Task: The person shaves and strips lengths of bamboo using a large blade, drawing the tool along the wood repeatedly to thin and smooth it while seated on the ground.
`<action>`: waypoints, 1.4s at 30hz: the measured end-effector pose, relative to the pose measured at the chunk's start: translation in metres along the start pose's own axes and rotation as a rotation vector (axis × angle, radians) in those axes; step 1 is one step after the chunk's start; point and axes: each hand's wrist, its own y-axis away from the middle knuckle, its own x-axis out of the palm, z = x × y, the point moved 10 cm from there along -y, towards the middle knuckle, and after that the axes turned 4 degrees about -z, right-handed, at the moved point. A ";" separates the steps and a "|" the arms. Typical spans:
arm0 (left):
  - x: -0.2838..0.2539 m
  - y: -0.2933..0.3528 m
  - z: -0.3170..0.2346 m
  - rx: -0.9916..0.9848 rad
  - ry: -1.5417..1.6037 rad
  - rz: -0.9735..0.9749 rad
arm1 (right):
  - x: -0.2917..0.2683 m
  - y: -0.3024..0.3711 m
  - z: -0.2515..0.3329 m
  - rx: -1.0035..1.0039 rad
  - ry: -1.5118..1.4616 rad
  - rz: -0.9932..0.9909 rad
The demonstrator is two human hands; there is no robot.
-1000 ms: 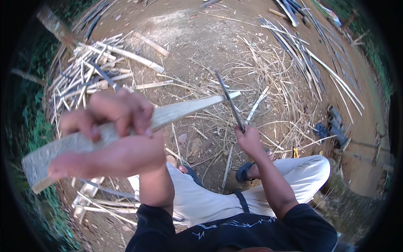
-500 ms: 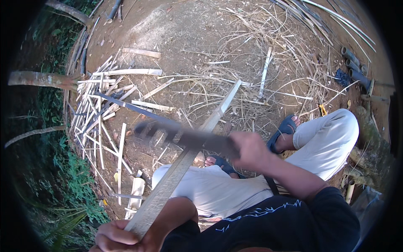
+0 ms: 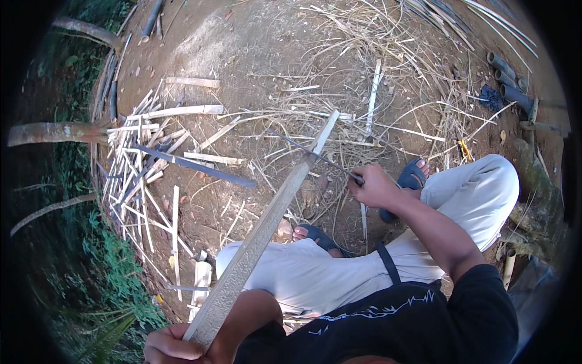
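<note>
A long pale bamboo slat (image 3: pixel 248 255) slants from the lower left up across my lap, its far end over the ground litter. My left hand (image 3: pixel 174 346) is closed around its near end. In my right hand (image 3: pixel 377 187) I grip a machete (image 3: pixel 341 168) by its handle. The blade shows nearly edge-on as a thin dark line and crosses the slat near its far end, where the slat turns paler and narrower. Whether the edge bites into the slat cannot be made out.
Split bamboo strips (image 3: pixel 136 164) lie heaped at left, with a long dark strip (image 3: pixel 194 165) nearby. Thin shavings (image 3: pixel 388 36) cover the ground ahead. My sandalled feet (image 3: pixel 412 176) are close to the work. Bamboo tubes (image 3: pixel 515 94) lie at far right; a tree trunk (image 3: pixel 57 133) stands left.
The machete has moved from the middle of the slat toward its far end. Its blade has turned from broadside and blurred to edge-on. My left hand keeps its hold.
</note>
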 end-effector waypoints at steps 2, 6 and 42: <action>-0.012 -0.001 -0.010 0.025 -0.078 -0.099 | -0.003 0.012 0.017 -0.137 0.092 -0.111; 0.007 0.008 -0.004 0.022 0.080 0.045 | -0.001 0.066 0.111 -0.584 0.175 -0.151; -0.050 -0.025 0.037 -0.041 0.093 -0.111 | 0.002 -0.131 -0.055 0.073 0.522 -0.019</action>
